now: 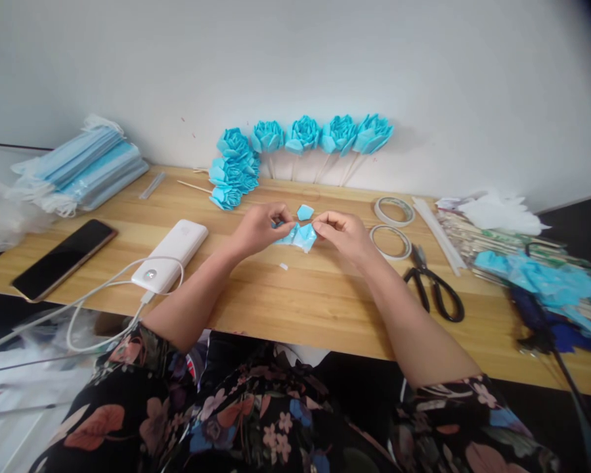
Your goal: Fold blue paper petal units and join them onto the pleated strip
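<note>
Thumb and forefinger of the left hand (257, 226) are pinched nearly together on one end of a crinkled blue piece (304, 236); the right hand (345, 231) has a like light pinch at the other end. The piece sits between the two hands, at the middle of the wooden table (276, 309), though I can't tell from here whether it touches the wood.

To my eye, the step in hand is working this one piece into shape, by spreading or folding its edge. The next move, I'd judge, calls for a gentle, even hold on both ends, since the stuff looks thin enough to tear or crumple.

Just beyond the fingers lies a smaller blue scrap (305, 212), and nearer the person a tiny white bit (283, 267). Over by the right arm are two tape rolls (391, 255) and scissors (426, 270). Farther back, blue flowers (303, 135) on sticks lean at the wall. Off left sit a white power bank (170, 256), a phone (65, 259) and a stack of masks (93, 164).
</note>
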Demonstrator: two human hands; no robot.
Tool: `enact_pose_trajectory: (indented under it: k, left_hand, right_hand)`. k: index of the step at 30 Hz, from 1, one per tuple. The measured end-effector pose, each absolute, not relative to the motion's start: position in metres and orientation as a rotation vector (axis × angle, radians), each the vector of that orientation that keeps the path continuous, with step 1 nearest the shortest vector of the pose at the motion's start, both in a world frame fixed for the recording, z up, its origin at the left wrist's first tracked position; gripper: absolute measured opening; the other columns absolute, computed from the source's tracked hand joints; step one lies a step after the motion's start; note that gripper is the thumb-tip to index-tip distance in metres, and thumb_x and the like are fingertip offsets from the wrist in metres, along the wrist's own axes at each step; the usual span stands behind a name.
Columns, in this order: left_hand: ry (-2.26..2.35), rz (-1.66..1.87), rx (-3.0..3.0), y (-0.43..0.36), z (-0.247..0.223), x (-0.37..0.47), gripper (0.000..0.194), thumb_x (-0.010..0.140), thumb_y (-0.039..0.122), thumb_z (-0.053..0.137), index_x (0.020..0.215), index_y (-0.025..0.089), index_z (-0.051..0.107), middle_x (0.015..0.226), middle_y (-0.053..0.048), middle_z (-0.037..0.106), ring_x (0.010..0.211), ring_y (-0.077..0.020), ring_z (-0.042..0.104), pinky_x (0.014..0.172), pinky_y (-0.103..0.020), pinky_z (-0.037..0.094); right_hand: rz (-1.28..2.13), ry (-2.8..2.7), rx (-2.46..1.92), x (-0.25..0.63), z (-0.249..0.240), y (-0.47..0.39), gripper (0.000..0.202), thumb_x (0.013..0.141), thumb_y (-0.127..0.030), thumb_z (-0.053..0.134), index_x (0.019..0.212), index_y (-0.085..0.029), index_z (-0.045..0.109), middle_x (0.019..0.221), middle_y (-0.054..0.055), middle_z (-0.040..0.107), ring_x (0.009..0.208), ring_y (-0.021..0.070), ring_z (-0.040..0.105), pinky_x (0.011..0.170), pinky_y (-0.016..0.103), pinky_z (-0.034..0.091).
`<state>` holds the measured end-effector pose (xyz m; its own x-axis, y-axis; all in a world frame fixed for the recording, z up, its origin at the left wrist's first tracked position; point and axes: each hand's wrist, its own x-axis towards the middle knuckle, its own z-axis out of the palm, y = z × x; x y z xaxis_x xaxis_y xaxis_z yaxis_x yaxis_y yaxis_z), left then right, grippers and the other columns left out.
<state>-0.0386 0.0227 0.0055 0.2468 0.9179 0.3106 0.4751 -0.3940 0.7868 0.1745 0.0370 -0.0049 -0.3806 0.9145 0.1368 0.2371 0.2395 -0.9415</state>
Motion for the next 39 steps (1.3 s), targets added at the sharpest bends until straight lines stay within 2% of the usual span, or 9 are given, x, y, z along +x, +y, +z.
enact_pose_trajectory:
  k: [21, 33, 39]
  left_hand:
    - [1.110, 1.085, 1.963, 0.026, -0.002, -0.038, 0.012, 0.081, 0.025, 0.063, 0.076, 0.014, 0.066, 0.074, -0.003, 0.069, 0.067, -0.0109, 0.060, 0.064, -0.023, 0.046]
    - [1.082, 1.043, 1.962, 0.027, -0.005, -0.040, 0.023, 0.086, 0.022, 0.057, 0.100, 0.013, 0.073, 0.089, -0.006, 0.074, 0.071, -0.0115, 0.061, 0.063, -0.022, 0.045]
    - [1.078, 1.041, 1.963, 0.027, -0.005, -0.039, 0.025, 0.084, 0.021, 0.058, 0.103, 0.013, 0.073, 0.077, -0.003, 0.069, 0.065, -0.0102, 0.057, 0.059, -0.021, 0.043]
  right_hand:
    - [1.029, -1.859, -1.092, 0.178, -0.011, 0.041, 0.023, 0.083, -0.039, 0.061, 0.075, -0.018, 0.067, 0.072, 0.000, 0.063, 0.064, 0.0125, 0.050, 0.065, 0.028, 0.039]
    - [0.973, -1.875, -1.113, 0.174, -0.005, 0.036, 0.022, 0.081, -0.038, 0.060, 0.074, -0.018, 0.065, 0.072, 0.000, 0.063, 0.063, 0.0121, 0.050, 0.064, 0.028, 0.038]
    - [0.918, -1.917, -1.099, 0.174, -0.004, 0.035, 0.020, 0.082, -0.035, 0.060, 0.074, -0.018, 0.066, 0.071, 0.000, 0.064, 0.063, 0.0117, 0.051, 0.062, 0.027, 0.038]
